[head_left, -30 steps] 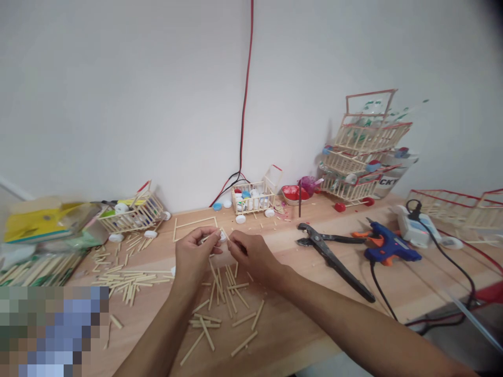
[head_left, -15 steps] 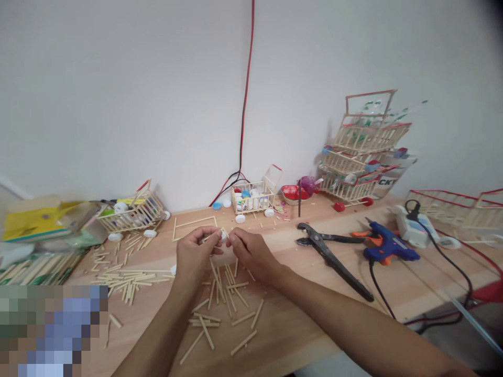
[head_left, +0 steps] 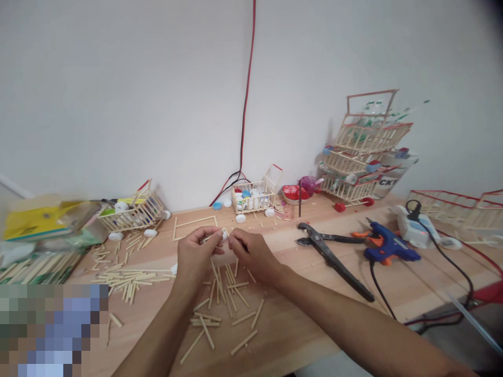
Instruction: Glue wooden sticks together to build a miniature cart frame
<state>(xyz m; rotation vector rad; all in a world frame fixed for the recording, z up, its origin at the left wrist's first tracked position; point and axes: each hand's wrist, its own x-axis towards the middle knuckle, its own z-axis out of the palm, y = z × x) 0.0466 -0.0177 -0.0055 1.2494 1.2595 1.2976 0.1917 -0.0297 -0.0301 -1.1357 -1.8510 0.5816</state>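
My left hand [head_left: 198,254] is closed in a pinch, its thumb and fingertips on a thin pale wooden stick [head_left: 225,231]. Facing it, almost touching, is my right hand [head_left: 251,254], thumb pressed to the curled forefinger; what lies between those fingertips is too small to make out. A small white piece [head_left: 224,235] shows between the two hands. Below them, loose cut wooden sticks [head_left: 231,298] are scattered on the wooden table [head_left: 283,330]. Behind my left hand lies a flat rectangle of joined sticks [head_left: 194,226], partly covered by the fingers.
Miniature stick carts stand at the back left [head_left: 133,212] and centre [head_left: 251,199], with stacked carts [head_left: 361,152] farther right. Black pliers [head_left: 334,262], a blue glue gun [head_left: 389,243] and a corded power strip [head_left: 414,228] lie right. A stick pile [head_left: 131,280] sits left.
Both hands stay nearly in place, with only a slight shift at the fingertips. The objects on the table have not moved.
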